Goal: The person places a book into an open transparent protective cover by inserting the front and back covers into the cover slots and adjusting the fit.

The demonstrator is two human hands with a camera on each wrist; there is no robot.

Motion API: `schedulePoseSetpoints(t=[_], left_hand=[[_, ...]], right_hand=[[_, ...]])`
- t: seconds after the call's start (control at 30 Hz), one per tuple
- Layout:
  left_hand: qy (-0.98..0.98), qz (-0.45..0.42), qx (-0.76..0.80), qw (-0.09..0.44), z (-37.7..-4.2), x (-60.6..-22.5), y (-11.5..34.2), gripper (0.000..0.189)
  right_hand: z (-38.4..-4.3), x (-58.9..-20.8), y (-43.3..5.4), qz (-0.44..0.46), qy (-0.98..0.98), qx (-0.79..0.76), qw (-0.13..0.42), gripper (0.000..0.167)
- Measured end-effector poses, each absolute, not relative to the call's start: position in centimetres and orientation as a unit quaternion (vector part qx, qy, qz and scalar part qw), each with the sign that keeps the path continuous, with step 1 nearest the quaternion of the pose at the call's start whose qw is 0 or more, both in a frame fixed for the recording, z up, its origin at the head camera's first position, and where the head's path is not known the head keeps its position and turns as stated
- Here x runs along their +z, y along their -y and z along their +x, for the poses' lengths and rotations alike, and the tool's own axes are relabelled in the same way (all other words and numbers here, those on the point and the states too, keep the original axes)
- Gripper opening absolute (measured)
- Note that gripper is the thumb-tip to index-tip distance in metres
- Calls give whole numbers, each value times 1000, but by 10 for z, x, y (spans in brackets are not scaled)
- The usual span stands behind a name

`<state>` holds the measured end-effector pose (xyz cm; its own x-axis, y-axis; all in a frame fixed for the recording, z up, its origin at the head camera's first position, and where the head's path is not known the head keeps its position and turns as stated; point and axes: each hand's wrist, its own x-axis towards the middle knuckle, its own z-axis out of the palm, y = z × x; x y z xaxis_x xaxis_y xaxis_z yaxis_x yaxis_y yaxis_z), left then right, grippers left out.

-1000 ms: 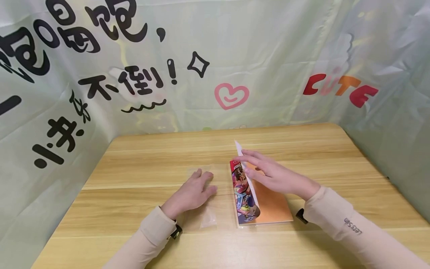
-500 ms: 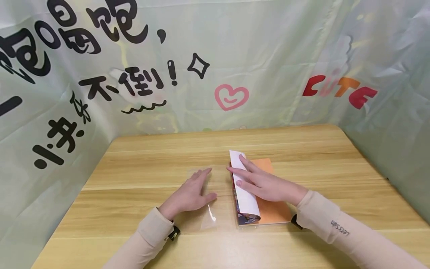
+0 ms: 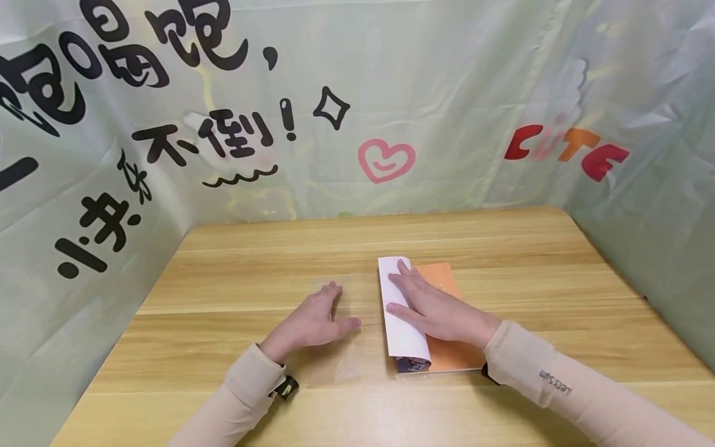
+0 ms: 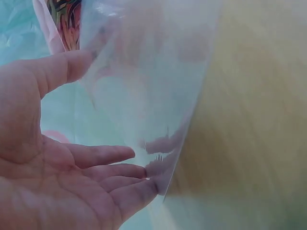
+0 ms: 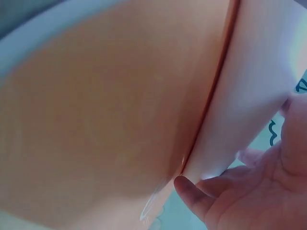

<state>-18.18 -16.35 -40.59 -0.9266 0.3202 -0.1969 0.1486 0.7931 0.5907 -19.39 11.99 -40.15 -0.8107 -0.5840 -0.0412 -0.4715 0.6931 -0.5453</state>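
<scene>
A white flap (image 3: 403, 338) is being held down along the left side of an orange booklet (image 3: 451, 352) on the wooden table (image 3: 251, 261). Its long axis is running from the near edge toward the far one, the far end leaning slightly left; a dark printed strip (image 3: 412, 364) is showing at its near end. The flap is being touched by the right hand (image 3: 441, 307), its fingers spread and ungripping. By the left hand (image 3: 310, 321), loosely splayed and unclenched, a clear sheet (image 4: 158, 96) is being touched.

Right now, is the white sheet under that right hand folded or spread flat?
Folded: the white sheet curls round along its right edge, and a printed surface peeks out at its near end.
</scene>
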Motion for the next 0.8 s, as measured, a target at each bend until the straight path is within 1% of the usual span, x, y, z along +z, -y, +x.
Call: schedulePoseSetpoints(t=[0.1, 0.27, 0.47, 0.8], left_hand=[[-935, 122, 299, 147, -182, -405, 164, 93], [-935, 119, 300, 150, -181, -404, 166, 89], [-934, 124, 300, 152, -181, -404, 166, 87], [-934, 131, 300, 147, -179, -408, 166, 87]], right_hand=[[-193, -404, -119, -291, -914, -260, 109, 72], [-191, -406, -118, -301, -917, -244, 95, 66], [-191, -408, -114, -316, -920, -221, 76, 64], [-189, -406, -102, -333, -920, -195, 65, 62]])
